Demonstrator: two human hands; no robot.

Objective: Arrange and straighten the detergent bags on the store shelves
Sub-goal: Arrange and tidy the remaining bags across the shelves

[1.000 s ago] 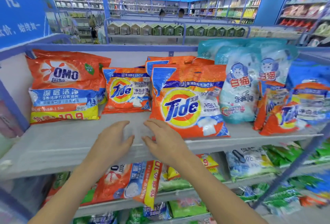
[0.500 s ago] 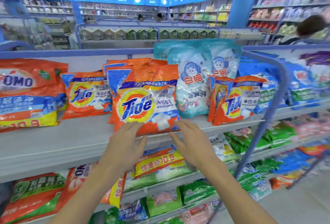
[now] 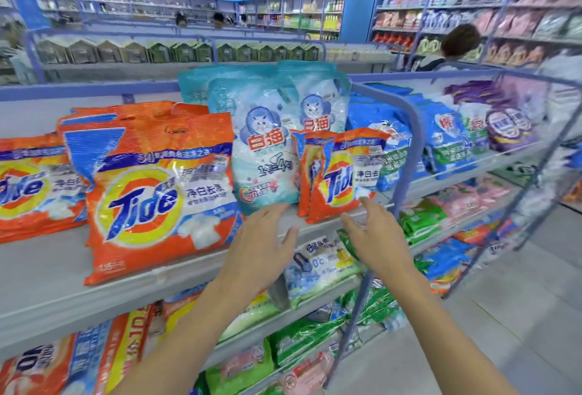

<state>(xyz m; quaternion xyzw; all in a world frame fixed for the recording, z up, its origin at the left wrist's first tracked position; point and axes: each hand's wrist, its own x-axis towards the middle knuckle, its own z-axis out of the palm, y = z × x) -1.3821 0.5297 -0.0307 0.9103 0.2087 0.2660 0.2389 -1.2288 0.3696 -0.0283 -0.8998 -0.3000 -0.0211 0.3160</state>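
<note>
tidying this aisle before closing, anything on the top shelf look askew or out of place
Yes. Two small Tide bags lean askew in front of the pale blue cat-logo bags, apart from the other Tide stock on the left. The large Tide bag slumps, its base near the shelf edge.

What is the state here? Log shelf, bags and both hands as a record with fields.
shelf: store aisle, detergent bags in a row
left hand: open, fingertips at the base of the teal cat bag
right hand: open, fingertips at the lower corner of the small Tide bag
large Tide bag: leaning back, left of the teal cat bag
held: nothing
</note>
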